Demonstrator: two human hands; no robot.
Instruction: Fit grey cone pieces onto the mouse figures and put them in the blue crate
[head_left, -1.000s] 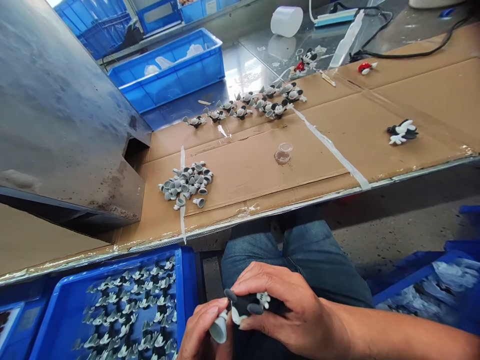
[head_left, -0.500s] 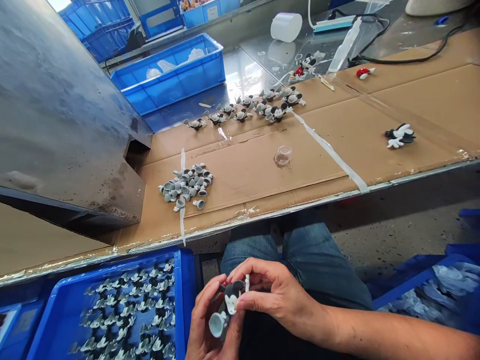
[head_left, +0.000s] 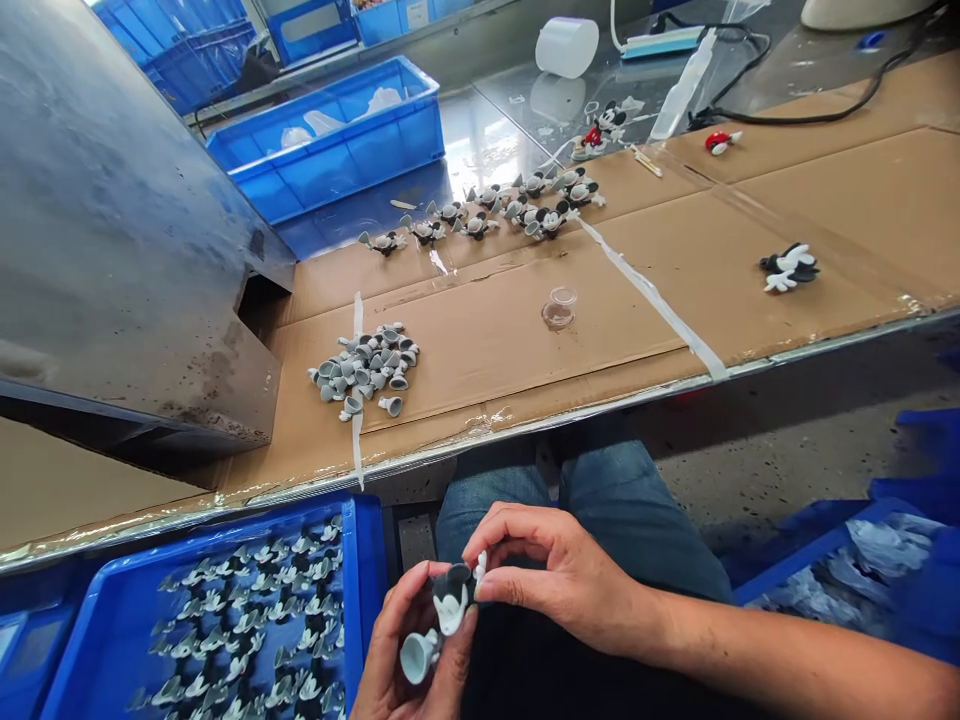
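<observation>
Low over my lap, my left hand (head_left: 409,655) curls around a small black-and-white mouse figure (head_left: 450,600) with a grey cone-shaped piece (head_left: 417,655) at its lower end. My right hand (head_left: 559,580) pinches the figure's upper part between thumb and fingers. A pile of loose grey cone pieces (head_left: 364,370) lies on the cardboard-covered table (head_left: 487,340). A row of finished grey-and-black figures (head_left: 487,210) stands farther back.
A blue tray (head_left: 360,570) of figure parts sits at lower left. A small clear cup (head_left: 559,308), a lone black-and-white figure (head_left: 787,268), red figures (head_left: 600,128), a blue bin (head_left: 337,140), cables and a grey machine housing (head_left: 112,220) surround the table. Blue bins stand at lower right.
The figure has been turned upright between my hands, and the grey cone piece now points down-left. Both hands stayed over my lap.
</observation>
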